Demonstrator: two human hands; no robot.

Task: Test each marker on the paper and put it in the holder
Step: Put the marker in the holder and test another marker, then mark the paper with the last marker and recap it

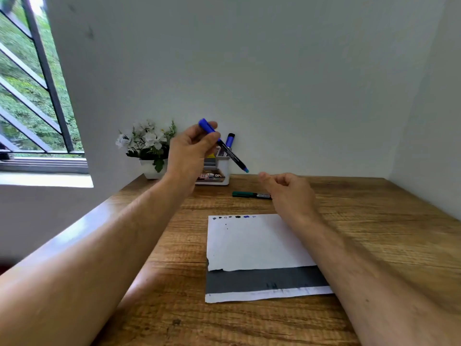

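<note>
The left hand [192, 146] forms the active grip: fingers and thumb are curled round the blue-capped marker [225, 146], pinching it near the capped upper end. The marker is held in the air, tilted, with its lighter blue lower end pointing down and to the right, in front of and just above the holder [214, 168]. The right hand [287, 188] holds nothing; its fingers are loosely curled, and it hovers right of the holder, just below the marker's lower end without touching it.

Task status, judged from the layout:
- The holder, a white box at the far edge of the surface [374, 221], already contains one marker with a blue barrel and dark cap [229, 142], standing upright.
- The paper [252, 243], nearer than the holder, carries a row of small test marks [237, 217] along its far edge. Several tests therefore appear complete.
- The green marker [250, 195] lies flat between the holder and the paper. It appears to be awaiting its test.
- The held marker is not yet in the holder.

Limits of the view:
- The left hand covers the left part of the holder, so its full contents cannot be counted.
- The green marker's right end is hidden behind the right hand.
- Whether the held marker's lower end is a bare tip or a cap cannot be determined.
- The colours of the smaller test marks are hard to distinguish.
- The holder's label is partly blocked and unreadable.

A white flower pot [149, 146] stands left of the holder.
</note>
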